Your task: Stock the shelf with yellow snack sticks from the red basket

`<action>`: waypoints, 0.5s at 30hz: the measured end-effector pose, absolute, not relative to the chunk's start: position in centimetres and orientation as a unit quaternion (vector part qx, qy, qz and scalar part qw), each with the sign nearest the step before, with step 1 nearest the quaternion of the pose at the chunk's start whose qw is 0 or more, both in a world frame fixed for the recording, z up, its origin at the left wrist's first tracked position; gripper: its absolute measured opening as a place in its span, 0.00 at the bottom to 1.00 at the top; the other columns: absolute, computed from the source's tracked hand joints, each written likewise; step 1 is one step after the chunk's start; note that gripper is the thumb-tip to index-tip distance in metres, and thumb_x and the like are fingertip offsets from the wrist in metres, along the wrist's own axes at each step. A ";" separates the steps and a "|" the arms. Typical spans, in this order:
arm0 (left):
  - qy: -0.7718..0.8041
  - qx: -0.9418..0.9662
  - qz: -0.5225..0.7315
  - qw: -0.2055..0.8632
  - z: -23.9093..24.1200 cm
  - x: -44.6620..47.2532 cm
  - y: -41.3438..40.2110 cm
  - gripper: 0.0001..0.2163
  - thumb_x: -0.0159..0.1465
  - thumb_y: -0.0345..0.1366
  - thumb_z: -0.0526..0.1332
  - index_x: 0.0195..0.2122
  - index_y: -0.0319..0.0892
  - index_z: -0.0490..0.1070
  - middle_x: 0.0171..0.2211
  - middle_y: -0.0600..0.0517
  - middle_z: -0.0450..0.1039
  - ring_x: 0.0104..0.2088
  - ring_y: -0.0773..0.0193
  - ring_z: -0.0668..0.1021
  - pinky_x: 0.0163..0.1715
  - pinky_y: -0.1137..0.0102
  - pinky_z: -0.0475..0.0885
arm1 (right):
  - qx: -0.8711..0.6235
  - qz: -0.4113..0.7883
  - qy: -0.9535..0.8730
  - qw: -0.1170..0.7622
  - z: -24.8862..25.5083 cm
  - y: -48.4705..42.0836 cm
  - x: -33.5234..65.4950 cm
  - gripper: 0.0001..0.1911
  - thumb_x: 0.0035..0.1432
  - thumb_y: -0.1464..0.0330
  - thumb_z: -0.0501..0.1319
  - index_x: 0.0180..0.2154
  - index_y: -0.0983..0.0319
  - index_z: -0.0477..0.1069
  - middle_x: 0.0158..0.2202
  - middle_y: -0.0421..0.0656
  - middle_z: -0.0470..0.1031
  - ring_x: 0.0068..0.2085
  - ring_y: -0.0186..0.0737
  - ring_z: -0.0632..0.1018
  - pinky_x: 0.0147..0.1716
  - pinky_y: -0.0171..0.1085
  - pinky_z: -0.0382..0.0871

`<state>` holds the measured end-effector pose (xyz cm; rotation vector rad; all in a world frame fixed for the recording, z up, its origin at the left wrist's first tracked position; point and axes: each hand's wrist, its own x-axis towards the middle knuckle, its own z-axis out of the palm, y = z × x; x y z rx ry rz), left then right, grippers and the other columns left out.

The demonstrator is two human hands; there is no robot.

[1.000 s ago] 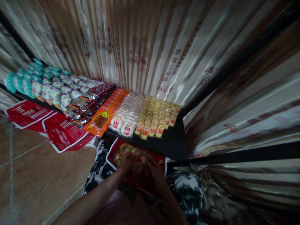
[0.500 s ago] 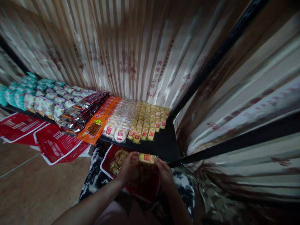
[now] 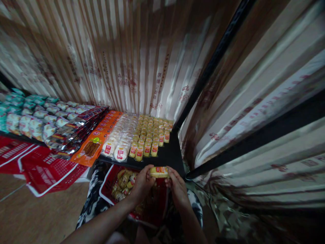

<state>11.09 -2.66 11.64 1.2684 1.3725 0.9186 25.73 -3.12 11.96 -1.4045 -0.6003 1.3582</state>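
Observation:
A small yellow packaged cake point(image 3: 159, 171) with a red and orange label is stretched between my hands. My left hand point(image 3: 142, 183) pinches its left end, and my right hand point(image 3: 176, 184) grips the right end of the wrapper. Below them a red basket point(image 3: 103, 191) with a white rim rests at my lap, holding several more yellow packets point(image 3: 123, 184). Just beyond my hands, rows of the same yellow cakes point(image 3: 147, 147) stand on a black shelf point(image 3: 168, 156).
Left of the yellow cakes lie round white packaged cakes point(image 3: 120, 153), an orange snack pack point(image 3: 90, 149), dark silver packets point(image 3: 68, 134) and white and teal packets point(image 3: 35, 123). Red baskets point(image 3: 48, 167) stand below the shelf. Curtains point(image 3: 122, 61) and black poles point(image 3: 208, 74) enclose the shelf.
My view has shifted slightly, so the shelf goods appear further left and lower. The cake in my hands has turned a little, its label now facing more upward. Both hands still hold it.

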 end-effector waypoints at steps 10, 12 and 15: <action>0.592 0.572 0.384 0.417 12.1 15.3 -1.0 0.20 0.56 0.28 0.55 0.50 0.43 0.62 0.43 0.49 0.68 0.38 0.65 0.72 0.43 0.71 0.66 | -0.574 0.492 -0.264 0.599 10.5 -1.2 25.3 0.33 0.41 0.58 0.66 0.49 0.59 0.61 0.35 0.41 0.76 0.37 0.41 0.78 0.36 0.36 0.72; 0.580 0.589 0.375 0.420 11.9 16.0 -1.0 0.23 0.55 0.26 0.53 0.54 0.41 0.59 0.46 0.47 0.66 0.39 0.65 0.72 0.44 0.71 0.67 | -0.583 0.471 -0.255 0.610 10.0 -0.5 25.6 0.31 0.40 0.60 0.66 0.47 0.60 0.62 0.35 0.42 0.76 0.37 0.42 0.78 0.37 0.37 0.72; 0.568 0.612 0.368 0.408 11.8 16.6 -0.9 0.26 0.54 0.23 0.51 0.56 0.38 0.57 0.46 0.45 0.64 0.40 0.66 0.72 0.45 0.73 0.67 | -0.585 0.450 -0.270 0.619 9.2 1.0 26.5 0.32 0.40 0.61 0.64 0.50 0.60 0.62 0.36 0.42 0.76 0.37 0.40 0.77 0.38 0.37 0.71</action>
